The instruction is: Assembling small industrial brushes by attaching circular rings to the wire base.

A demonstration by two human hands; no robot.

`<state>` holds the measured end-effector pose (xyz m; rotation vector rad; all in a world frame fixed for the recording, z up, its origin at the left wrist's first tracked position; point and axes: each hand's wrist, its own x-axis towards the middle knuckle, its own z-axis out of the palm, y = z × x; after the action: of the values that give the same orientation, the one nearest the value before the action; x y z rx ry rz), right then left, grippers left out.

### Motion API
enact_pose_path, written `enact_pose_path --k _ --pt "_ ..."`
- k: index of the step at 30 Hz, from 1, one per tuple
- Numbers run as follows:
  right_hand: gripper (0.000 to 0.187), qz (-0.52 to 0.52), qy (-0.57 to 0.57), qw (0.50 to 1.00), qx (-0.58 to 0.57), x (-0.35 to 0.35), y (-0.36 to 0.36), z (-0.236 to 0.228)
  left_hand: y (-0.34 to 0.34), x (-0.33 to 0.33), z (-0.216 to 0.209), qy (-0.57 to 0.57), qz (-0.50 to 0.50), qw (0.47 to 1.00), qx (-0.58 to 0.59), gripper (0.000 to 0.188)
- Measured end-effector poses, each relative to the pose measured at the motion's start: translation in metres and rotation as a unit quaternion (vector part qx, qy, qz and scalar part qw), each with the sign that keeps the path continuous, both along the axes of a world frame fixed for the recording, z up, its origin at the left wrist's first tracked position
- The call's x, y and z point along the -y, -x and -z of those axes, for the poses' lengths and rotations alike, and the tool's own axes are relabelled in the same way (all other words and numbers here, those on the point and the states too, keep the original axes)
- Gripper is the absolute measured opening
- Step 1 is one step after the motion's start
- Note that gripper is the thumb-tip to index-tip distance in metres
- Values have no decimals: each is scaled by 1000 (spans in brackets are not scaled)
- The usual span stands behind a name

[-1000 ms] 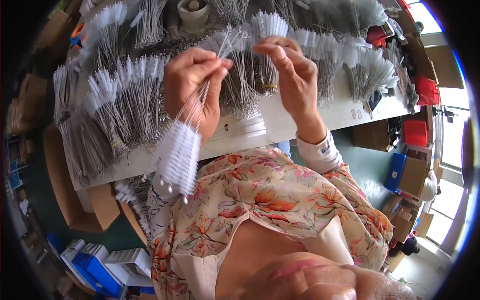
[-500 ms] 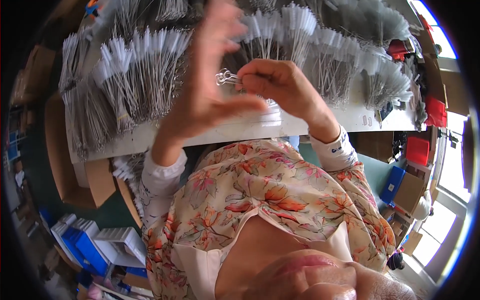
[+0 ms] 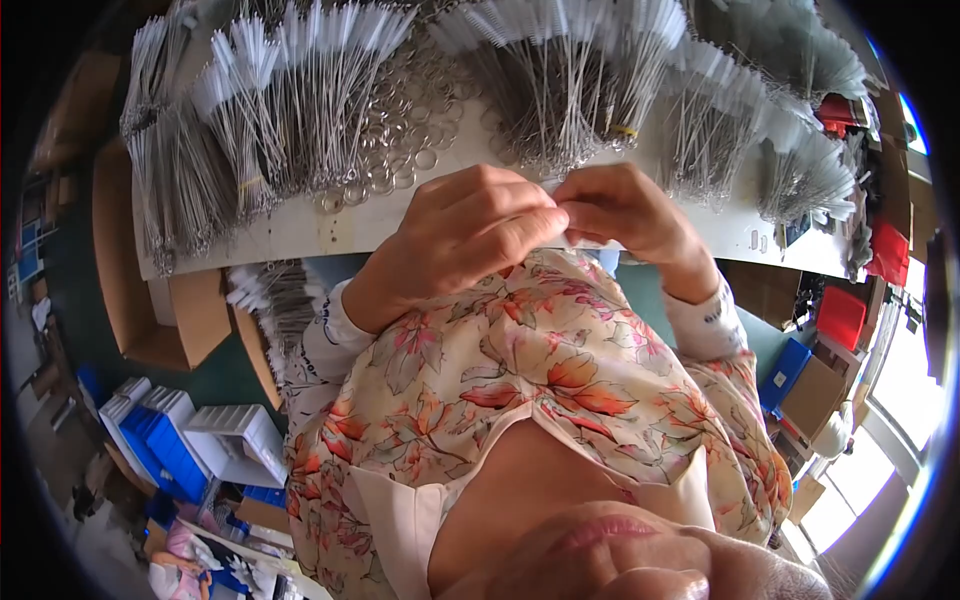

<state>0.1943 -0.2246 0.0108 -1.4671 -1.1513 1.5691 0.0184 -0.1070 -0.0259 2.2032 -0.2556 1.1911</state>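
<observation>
My left hand (image 3: 478,232) and my right hand (image 3: 635,215) meet in front of my chest, just over the table's near edge. The fingertips of both are pinched together and touch. Whatever sits between them is hidden by the fingers. Beyond the hands stands a bundle of thin wire brushes (image 3: 570,110) with white bristle tips and looped wire ends. To its left, loose metal split rings (image 3: 425,158) lie spread over the white table (image 3: 350,235).
More brush bundles (image 3: 270,110) stand along the left, and others (image 3: 710,130) along the right. An open cardboard box (image 3: 165,310) is beside the table at left. White bins (image 3: 235,440) and a blue bin (image 3: 165,455) sit lower left. Another person (image 3: 180,565) shows at lower left.
My left hand was raised, blurred and spread; it has come down to meet my right hand, its fingers now closed. The wire loops that showed at my right fingertips are out of sight.
</observation>
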Motion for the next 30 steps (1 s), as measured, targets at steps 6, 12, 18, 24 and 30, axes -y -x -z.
enact_pose_path --k 6,12,18,24,30 --pt "11 -19 6 782 623 84 -25 61 72 -13 42 215 -327 867 -310 13" --pt "7 68 -201 949 233 12 35 48 73 -10 64 93 -296 870 -383 6" --pt "7 31 -300 923 238 -33 66 58 55 -15 12 501 -104 845 -157 6" --pt "8 36 -200 974 99 -42 56 32 58 -41 -11 373 -24 910 -178 14" --pt "16 18 -104 994 -34 -46 50 18 56 -46 -19 346 16 920 -183 21"
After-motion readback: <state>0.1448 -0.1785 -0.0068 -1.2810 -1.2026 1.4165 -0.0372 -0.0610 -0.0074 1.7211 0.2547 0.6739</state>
